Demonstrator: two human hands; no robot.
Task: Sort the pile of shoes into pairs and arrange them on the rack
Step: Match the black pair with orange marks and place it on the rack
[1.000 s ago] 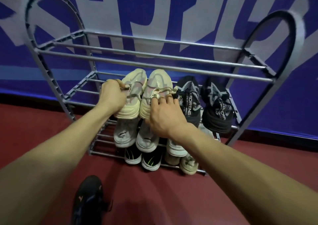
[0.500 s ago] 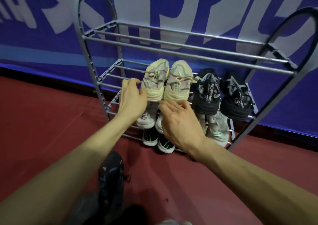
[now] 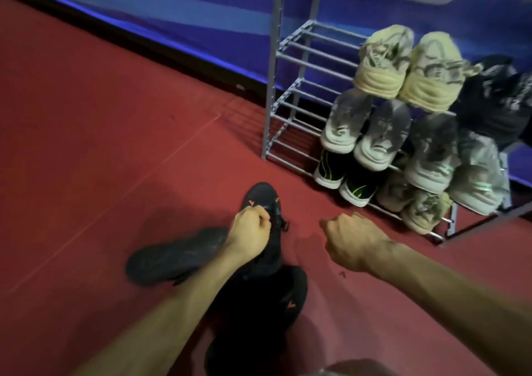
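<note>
Three black shoes lie on the red floor in front of me. My left hand [image 3: 251, 229] grips the upper of one black shoe with orange marks [image 3: 263, 200]. A second black shoe [image 3: 175, 256] lies on its side to the left, and a third with an orange mark [image 3: 276, 303] sits nearer me. My right hand [image 3: 352, 242] hovers over the floor with curled fingers, holding nothing. The grey metal rack [image 3: 288, 93] stands at the right, holding a beige pair [image 3: 403, 65], a grey pair [image 3: 365, 131], black shoes with green stripes [image 3: 342, 177] and more pairs.
A blue banner wall [image 3: 172, 10] runs behind the rack. Red floor [image 3: 100, 145] stretches open to the left. The rack's left shelf sections [image 3: 311, 56] hold no shoes. A small dark scrap [image 3: 342, 274] lies on the floor near my right wrist.
Both hands have left the beige pair on the rack and come down to the floor. My view swung left and down. My left hand now grips a black shoe.
</note>
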